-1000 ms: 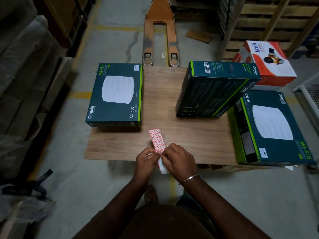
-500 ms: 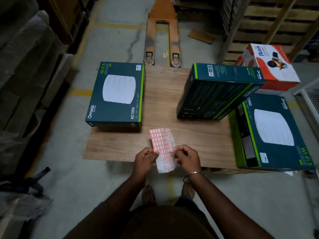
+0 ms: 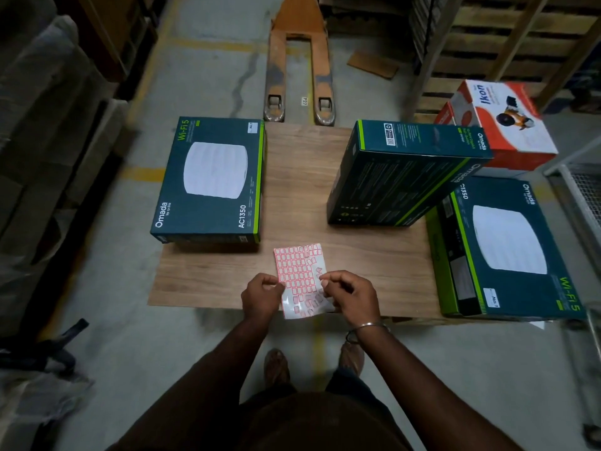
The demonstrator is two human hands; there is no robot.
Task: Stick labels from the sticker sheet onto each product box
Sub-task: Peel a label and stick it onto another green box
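Wooden tabletop (image 3: pixel 341 252): we hold the sticker sheet (image 3: pixel 300 275) over its near edge.
Our left hand (image 3: pixel 261 296) pinches the sheet's left edge; our right hand (image 3: pixel 353 294) pinches its right side.

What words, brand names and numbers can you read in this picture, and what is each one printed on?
"Omada", "AC1350", "Wi-Fi 5": left box.
"No.": small white label on that box.
"Omada", "Wi-Fi 5", "No. 1": right flat box.
"Omada": tilted box leaning between them; its fine print is too small to read.
"Ikon": red and white box.
"P27": tag on the floor by the pallet jack.
Sticker sheet: no readable text.
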